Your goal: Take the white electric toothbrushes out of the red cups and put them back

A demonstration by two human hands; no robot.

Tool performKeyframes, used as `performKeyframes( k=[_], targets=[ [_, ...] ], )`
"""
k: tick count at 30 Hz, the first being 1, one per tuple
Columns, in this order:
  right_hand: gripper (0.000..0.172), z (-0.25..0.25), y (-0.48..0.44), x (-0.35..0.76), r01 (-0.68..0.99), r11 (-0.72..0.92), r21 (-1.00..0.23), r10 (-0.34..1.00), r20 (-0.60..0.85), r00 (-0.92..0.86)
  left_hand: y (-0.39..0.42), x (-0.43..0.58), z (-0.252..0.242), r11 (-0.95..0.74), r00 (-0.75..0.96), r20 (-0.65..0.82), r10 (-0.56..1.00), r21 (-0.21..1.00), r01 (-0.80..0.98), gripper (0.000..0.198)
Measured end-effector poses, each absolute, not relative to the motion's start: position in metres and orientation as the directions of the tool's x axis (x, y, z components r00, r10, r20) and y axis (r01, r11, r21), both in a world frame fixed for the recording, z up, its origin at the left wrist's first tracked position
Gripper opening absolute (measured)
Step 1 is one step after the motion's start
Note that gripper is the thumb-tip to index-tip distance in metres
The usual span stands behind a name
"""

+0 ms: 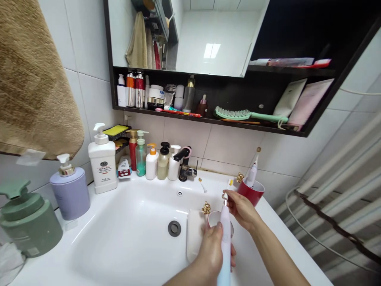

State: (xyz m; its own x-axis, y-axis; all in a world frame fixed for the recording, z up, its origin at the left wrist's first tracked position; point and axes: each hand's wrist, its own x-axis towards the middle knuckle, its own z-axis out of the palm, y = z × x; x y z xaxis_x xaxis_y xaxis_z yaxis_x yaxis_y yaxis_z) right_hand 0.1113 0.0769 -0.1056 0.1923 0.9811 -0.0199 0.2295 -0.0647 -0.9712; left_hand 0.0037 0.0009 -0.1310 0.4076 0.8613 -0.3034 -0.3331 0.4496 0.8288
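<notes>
My left hand (210, 246) is wrapped round the handle of an electric toothbrush (226, 234), pale pink at the top and light blue below, held upright over the right side of the sink. At its tip, the fingers of my right hand (242, 208) pinch a small white brush head (225, 196), partly hidden by those fingers. Behind the left hand, a cup (213, 217) with a gold bear-shaped handle (206, 207) is in the sink beside a pale rectangular container (194, 228). Two loose brush heads lie on the sink's back ledge, one dark-tipped (203, 185), another yellow-bristled (230, 182).
A red cup (258, 194) holding another electric toothbrush (253, 172) stands on the right ledge. The black faucet (185, 167) and several pump bottles (151, 163) line the back. Above hangs a dark mirror cabinet (232, 125) with a green hairbrush (238, 114). Pipes (339, 206) run at right.
</notes>
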Motion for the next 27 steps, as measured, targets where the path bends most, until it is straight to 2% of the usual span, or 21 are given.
performKeyframes(
  k=[1,3,5,13,27],
  targets=[
    [0.014,-0.105,0.065,0.116,0.035,-0.052,-0.998,0.981,-0.045,0.189,-0.001,0.004,-0.132,0.446,0.426,-0.295,0.856,0.836,-0.318,0.042],
    [0.013,-0.107,0.047,0.122,-0.274,-0.035,-0.961,0.982,-0.084,0.170,-0.005,0.005,-0.135,0.432,0.457,-0.276,0.845,0.857,-0.281,0.041],
    [0.015,-0.109,0.038,0.124,-0.371,-0.026,-0.928,0.980,-0.097,0.174,-0.007,0.005,-0.138,0.396,0.477,-0.246,0.844,0.885,-0.244,0.042],
    [0.018,-0.110,0.031,0.124,-0.363,-0.024,-0.932,0.974,-0.104,0.201,-0.006,0.009,-0.140,0.288,0.538,-0.150,0.829,0.940,-0.182,0.045],
    [0.025,-0.111,0.028,0.114,-0.252,-0.051,-0.966,0.985,-0.091,0.148,-0.010,0.012,-0.142,0.315,0.463,-0.193,0.865,0.927,-0.202,0.051]
  ],
)
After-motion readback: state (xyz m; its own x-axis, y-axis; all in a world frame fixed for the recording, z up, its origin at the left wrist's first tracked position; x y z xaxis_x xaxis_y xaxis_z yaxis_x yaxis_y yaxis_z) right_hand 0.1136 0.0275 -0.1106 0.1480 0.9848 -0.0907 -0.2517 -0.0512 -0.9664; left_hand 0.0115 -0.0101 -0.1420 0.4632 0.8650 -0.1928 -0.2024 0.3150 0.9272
